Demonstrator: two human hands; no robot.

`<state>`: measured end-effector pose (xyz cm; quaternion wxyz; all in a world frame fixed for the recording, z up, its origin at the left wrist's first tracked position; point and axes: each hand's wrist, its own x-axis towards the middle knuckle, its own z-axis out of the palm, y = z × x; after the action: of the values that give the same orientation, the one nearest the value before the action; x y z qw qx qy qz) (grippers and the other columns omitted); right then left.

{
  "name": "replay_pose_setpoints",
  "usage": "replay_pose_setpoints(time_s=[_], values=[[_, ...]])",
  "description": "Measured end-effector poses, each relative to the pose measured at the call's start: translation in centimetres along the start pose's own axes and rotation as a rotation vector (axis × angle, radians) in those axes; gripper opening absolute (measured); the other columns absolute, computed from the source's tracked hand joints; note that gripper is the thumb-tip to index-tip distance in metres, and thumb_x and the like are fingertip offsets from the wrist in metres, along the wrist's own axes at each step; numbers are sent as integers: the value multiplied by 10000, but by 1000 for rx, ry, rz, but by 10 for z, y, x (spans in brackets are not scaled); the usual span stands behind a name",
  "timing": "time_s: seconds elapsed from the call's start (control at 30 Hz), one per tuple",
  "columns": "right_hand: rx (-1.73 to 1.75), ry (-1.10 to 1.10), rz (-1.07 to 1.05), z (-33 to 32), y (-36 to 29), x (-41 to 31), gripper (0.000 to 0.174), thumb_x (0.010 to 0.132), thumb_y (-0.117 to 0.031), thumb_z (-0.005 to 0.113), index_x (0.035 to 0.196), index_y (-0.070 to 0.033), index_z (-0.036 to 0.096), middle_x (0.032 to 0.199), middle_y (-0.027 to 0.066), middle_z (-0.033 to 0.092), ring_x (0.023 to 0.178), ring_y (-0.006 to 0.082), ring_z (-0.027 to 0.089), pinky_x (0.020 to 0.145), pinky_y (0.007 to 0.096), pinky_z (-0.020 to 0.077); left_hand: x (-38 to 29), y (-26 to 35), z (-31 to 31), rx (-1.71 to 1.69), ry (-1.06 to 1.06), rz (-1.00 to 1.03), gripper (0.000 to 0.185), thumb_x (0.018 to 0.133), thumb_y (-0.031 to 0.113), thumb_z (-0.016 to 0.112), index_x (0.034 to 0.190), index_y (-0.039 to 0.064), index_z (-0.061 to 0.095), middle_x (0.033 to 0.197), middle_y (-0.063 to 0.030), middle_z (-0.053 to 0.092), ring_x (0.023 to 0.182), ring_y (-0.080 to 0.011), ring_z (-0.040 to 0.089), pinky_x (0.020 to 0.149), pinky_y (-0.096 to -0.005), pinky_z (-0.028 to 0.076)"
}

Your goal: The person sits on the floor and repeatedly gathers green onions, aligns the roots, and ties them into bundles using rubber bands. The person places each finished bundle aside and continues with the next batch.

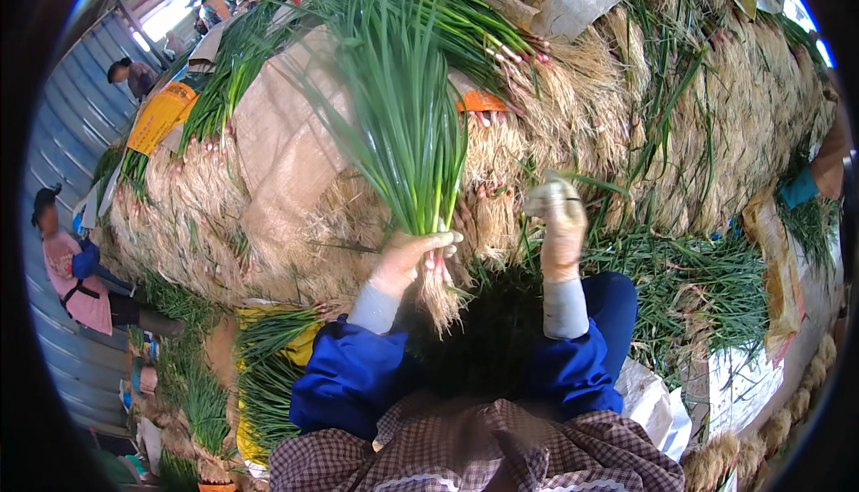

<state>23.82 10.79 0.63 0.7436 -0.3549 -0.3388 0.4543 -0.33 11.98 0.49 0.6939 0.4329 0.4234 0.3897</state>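
Note:
My left hand (405, 258), in a pale glove, is closed around a bunch of scallions (416, 150) just above the roots. The long green leaves fan upward, and the pinkish bases and straw-coloured roots (439, 297) hang below the fist. To the right, apart from the bunch, is my gloved right hand (562, 230), raised and blurred with its fingers curled. A loose green leaf (597, 183) shows beside its fingertips; whether the hand grips it is unclear. Behind both hands rises a big heap of scallions (725, 123), roots facing me.
Beige sacking (295, 130) drapes over the heap. Cut leaves (698, 291) litter the right side. On the left, more scallions (268, 391) lie on a yellow sack (245, 425). A person (77, 277) stands by the blue metal wall (87, 123); others are farther back.

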Motion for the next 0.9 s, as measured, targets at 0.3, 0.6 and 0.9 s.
replay_pose_setpoints(time_s=[0.3,0.6,0.9], values=[[-146,-171,53,25,80,7,317,878,-113,568,1165,23,562,889,69,661,654,153,615,590,261,507,-47,108,21,-485,-394,90,338,777,-9,618,1111,-1,573,971,-112,640,540,-76,537,494,-213,502],[-976,-28,-456,8,27,37,183,860,-133,578,973,7,607,839,157,606,684,196,616,611,346,492,-11,47,29,-338,248,156,154,792,49,679,919,45,592,919,-133,679,695,-165,631,566,-294,561],[-1030,-516,-45,45,-2,-47,403,878,-407,637,996,-24,676,844,197,663,764,329,652,690,369,504,4,-2,35,-342,167,196,172,802,41,714,955,45,635,869,-60,658,688,-159,642,510,-270,510]])
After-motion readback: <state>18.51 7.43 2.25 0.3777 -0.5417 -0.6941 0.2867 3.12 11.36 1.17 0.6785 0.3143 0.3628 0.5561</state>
